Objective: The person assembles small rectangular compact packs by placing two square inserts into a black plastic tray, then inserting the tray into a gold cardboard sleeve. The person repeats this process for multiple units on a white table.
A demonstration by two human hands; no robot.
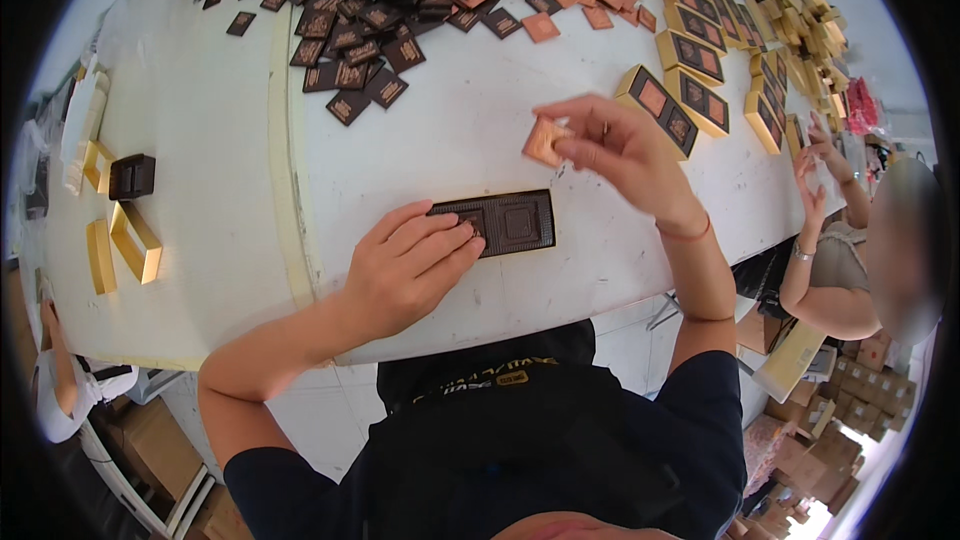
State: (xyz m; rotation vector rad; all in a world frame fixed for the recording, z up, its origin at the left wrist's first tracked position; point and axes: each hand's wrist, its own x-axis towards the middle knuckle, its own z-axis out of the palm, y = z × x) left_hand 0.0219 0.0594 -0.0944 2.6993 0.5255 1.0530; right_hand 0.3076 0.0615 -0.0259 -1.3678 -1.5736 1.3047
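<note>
Right hand (pixel 622 148): pinching orange square (pixel 543 143); tray (pixel 521 223) at its 8 o'clock, long axis 9-to-3; left hand (pixel 408 265) nearer, fingers slightly spread over 9 o'clock end

Wears navy short slvs (pixel 708 412), blk apron (pixel 500 348), red wrist cord (pixel 686 233).

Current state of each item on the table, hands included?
Dark tray: flat, right half uncovered
Copper square: raised, pinched
Left hand: on dark tray's left half
Right hand: gripping copper square
Dark squares: loose, heaped
Other copper squares: loose, heaped
Gold boxes: open-topped, holding squares
Gold sleeve: hollow, open
</note>
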